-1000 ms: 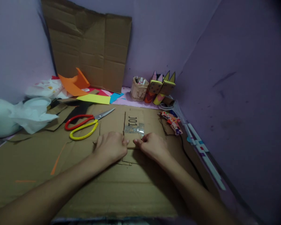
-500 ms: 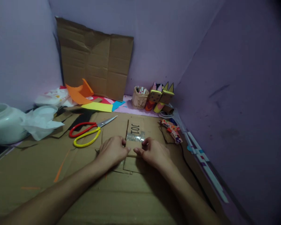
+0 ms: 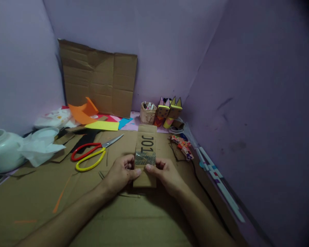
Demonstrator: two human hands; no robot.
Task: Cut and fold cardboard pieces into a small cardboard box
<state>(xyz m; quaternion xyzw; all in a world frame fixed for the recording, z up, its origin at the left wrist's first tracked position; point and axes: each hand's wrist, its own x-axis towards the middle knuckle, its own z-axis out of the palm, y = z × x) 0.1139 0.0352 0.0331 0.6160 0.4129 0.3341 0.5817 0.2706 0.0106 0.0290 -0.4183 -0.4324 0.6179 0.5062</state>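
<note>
Between my two hands is a narrow strip of brown cardboard (image 3: pixel 147 135), printed with "JO1" and crossed by a band of shiny clear tape (image 3: pixel 145 159). My left hand (image 3: pixel 122 172) grips its left edge, thumb on top and fingers curled underneath. On the opposite edge my right hand (image 3: pixel 167 172) pinches it the same way. The strip is raised off the cardboard-covered table, its far end pointing away from me. Left of my hands lie scissors (image 3: pixel 103 150) with one red and one yellow handle, blades slightly apart.
Cardboard (image 3: pixel 74 212) covers the table. Coloured paper (image 3: pixel 103 125), a plastic bag (image 3: pixel 42 147) and a pale jar (image 3: pixel 3 151) are at left. A pen holder (image 3: pixel 148 113) and decorated crafts (image 3: pixel 170 111) stand at the back. Patterned scraps (image 3: pixel 182 145) and paper strips (image 3: pixel 221 181) lie right.
The cardboard strip has come up off the table and closer to me, held in both hands. The view has shifted slightly; the scissors still lie on the table.
</note>
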